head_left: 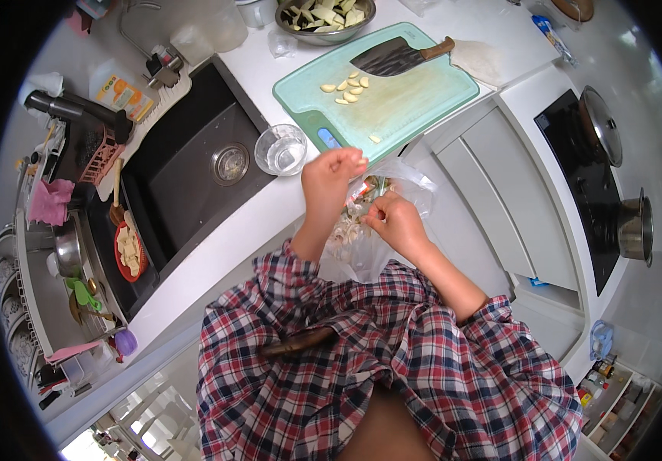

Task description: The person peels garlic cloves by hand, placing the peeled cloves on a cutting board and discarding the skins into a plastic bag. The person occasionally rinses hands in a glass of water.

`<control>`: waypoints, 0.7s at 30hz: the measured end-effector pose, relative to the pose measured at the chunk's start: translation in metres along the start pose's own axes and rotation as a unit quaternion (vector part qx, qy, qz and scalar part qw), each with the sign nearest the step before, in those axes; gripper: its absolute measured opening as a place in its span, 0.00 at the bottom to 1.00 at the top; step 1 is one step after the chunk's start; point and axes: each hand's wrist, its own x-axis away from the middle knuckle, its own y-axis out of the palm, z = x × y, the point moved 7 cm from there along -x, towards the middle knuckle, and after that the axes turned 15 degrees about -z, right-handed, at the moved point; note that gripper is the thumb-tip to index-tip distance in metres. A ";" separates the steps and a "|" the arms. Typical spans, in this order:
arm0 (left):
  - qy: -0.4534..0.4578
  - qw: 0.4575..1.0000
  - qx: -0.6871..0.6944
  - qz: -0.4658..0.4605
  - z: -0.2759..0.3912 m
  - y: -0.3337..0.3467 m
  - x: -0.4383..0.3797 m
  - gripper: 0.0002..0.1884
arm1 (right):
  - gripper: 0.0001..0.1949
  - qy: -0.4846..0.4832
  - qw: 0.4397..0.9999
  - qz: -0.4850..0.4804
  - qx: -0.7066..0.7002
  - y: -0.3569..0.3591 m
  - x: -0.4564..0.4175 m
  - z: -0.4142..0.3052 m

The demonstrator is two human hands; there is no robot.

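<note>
My left hand (329,176) pinches a small pale garlic clove (362,162) at its fingertips, just over the near edge of a green cutting board (417,106). Lower and to the right, my right hand (397,222) has its fingertips drawn together over a clear plastic bag (360,262). Whether those fingers hold a bit of skin is too small to tell. Inside the bag lie garlic skins (341,233) and other scraps. Several peeled garlic cloves (351,95) sit in a group on the board, and one lone piece (375,139) rests near its front edge.
A cleaver (391,56) lies across the board's far side. A clear bowl (281,150) stands between board and dark sink (193,155). Behind is a metal bowl (325,36) of cut eggplant. At right, a cooktop (581,190) carries a lidded pan (602,127) and a pot (635,229).
</note>
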 end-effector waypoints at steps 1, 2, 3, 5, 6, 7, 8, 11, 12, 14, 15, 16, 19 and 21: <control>0.046 0.997 -0.055 0.024 0.006 -0.003 -0.013 0.08 | 0.09 -0.009 1.000 -0.002 0.001 0.002 0.000 -0.001; 0.092 0.989 -0.109 0.048 0.007 -0.005 -0.026 0.07 | 0.09 -0.017 1.000 -0.005 0.002 0.004 -0.001 -0.002; 0.135 0.976 -0.159 0.068 0.007 -0.005 -0.037 0.06 | 0.09 -0.019 1.000 -0.001 0.006 0.004 0.000 -0.001; 0.116 0.965 -0.214 0.094 0.003 -0.008 -0.052 0.07 | 0.09 -0.032 0.999 0.001 0.013 0.004 0.001 -0.004; 0.106 0.959 -0.241 0.106 -0.002 -0.009 -0.059 0.08 | 0.09 -0.027 1.000 0.002 0.010 0.004 0.000 -0.003; 0.118 0.951 -0.260 0.119 -0.007 -0.014 -0.064 0.07 | 0.09 -0.025 1.000 0.001 0.007 0.004 0.001 -0.004; 0.129 0.942 -0.279 0.133 -0.013 -0.020 -0.068 0.06 | 0.09 -0.024 1.000 -0.001 0.004 0.005 0.000 -0.005; 0.163 0.937 -0.277 0.136 -0.017 -0.017 -0.071 0.05 | 0.07 -0.016 1.000 -0.002 0.018 0.003 0.004 -0.001; 0.174 0.938 -0.268 0.135 -0.014 -0.014 -0.070 0.05 | 0.07 -0.017 1.000 0.006 0.020 0.003 0.004 0.000; 0.196 0.947 -0.212 0.142 -0.011 -0.014 -0.061 0.06 | 0.07 -0.021 0.999 0.018 0.023 0.006 0.004 0.004; 0.207 0.950 -0.184 0.144 -0.007 -0.011 -0.054 0.06 | 0.07 -0.035 0.999 0.028 0.025 0.007 0.005 0.005; 0.183 0.960 -0.178 0.112 -0.003 -0.004 -0.047 0.07 | 0.07 -0.049 0.998 0.039 0.028 0.007 0.005 0.006; 0.128 0.972 -0.195 0.035 0.013 0.010 -0.002 0.09 | 0.07 -0.048 0.998 0.015 0.043 0.007 0.003 0.000; 0.113 0.966 -0.233 0.019 0.019 0.017 0.029 0.09 | 0.07 -0.032 0.997 -0.012 0.069 0.006 0.002 -0.006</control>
